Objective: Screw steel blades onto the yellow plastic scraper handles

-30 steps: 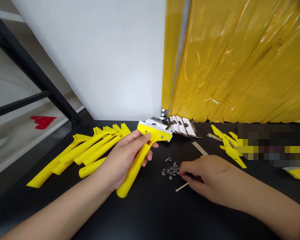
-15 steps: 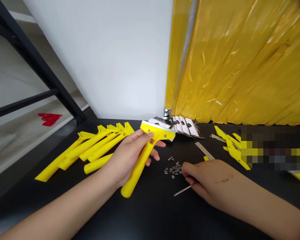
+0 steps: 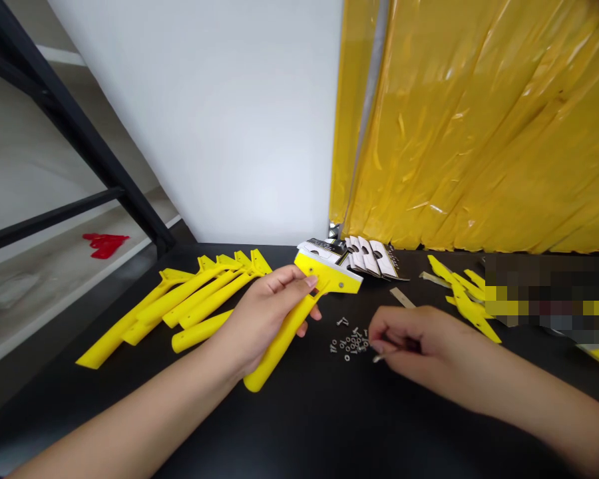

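Head view: left hand (image 3: 264, 319) wraps a glossy yellow plastic scraper (image 3: 284, 336); right hand (image 3: 414, 342), narrowly pinched on a thin rod (image 3: 378, 358), hovers just beside scattered steel screws and washers (image 3: 349, 344).

The left hand (image 3: 262, 319) is gripping a yellow scraper (image 3: 274, 352) while the right hand (image 3: 409, 342) is pinching a slim rod (image 3: 378, 358) beside small screws and washers (image 3: 349, 346) on the black bench (image 3: 329, 426).

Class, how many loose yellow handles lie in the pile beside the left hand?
5 handles, side by side on the black table, left of the left hand; they overlap, so another may be hidden.
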`<state>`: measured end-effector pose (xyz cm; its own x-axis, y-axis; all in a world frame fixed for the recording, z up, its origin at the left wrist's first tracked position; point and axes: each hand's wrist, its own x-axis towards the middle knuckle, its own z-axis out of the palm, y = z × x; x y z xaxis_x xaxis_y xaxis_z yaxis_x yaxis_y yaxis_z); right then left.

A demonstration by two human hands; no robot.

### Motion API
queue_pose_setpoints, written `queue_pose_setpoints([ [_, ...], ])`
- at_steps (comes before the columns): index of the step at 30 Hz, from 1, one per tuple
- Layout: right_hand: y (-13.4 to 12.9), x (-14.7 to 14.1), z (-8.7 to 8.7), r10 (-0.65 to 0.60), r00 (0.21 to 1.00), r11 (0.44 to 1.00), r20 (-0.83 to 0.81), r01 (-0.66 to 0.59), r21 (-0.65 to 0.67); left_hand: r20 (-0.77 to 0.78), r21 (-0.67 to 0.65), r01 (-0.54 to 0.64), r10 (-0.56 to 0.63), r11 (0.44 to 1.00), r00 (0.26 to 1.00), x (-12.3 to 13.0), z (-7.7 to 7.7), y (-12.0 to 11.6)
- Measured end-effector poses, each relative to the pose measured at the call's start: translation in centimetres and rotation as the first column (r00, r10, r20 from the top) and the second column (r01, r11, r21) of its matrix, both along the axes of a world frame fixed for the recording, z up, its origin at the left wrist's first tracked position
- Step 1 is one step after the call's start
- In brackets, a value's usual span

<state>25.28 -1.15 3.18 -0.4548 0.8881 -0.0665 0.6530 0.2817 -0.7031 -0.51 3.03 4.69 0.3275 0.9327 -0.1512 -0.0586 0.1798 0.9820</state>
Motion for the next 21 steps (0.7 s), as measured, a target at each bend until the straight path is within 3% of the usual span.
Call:
queue_pose_setpoints([
  [2, 0.4, 0.6, 0.5, -0.148, 0.952, 0.986, -0.269, 0.12, -0.115, 0.014, -0.015, 0.052, -0.052, 0.999, 0.999, 0.2, 0.1, -0.4],
  [4, 0.8, 0.7, 0.6, -0.307, 0.828, 0.951, -0.47, 0.243, -0.193, 0.019, -0.034, 0.135, -0.135, 0.99, 0.991, 0.6, 0.3, -1.2],
  [6, 1.0, 0.4, 0.4, -0.409, 0.712, 0.911, -0.57, 0.284, -0.299, 0.017, -0.051, 0.223, -0.222, 0.974, 0.975, 1.0, 0.4, -2.1],
  [9, 0.5, -0.7, -0.1, -0.47, 0.664, 0.854, -0.582, 0.177, -0.489, 0.006, -0.086, 0.32, -0.32, 0.944, 0.947, 1.7, 0.3, -3.3],
  [12, -0.3, -1.7, -0.3, -0.481, 0.63, 0.801, -0.609, 0.034, -0.598, -0.001, -0.12, 0.368, -0.371, 0.922, 0.929, 1.9, -0.1, -3.8],
  [16, -0.7, -1.9, -0.5, -0.507, 0.572, 0.765, -0.644, -0.046, -0.643, -0.017, -0.116, 0.357, -0.361, 0.927, 0.932, 1.7, -0.3, -3.6],
  [21, -0.6, -1.5, -0.8, -0.499, 0.552, 0.796, -0.668, -0.013, -0.605, -0.033, -0.096, 0.325, -0.329, 0.941, 0.944, 1.7, 0.1, -3.3],
])
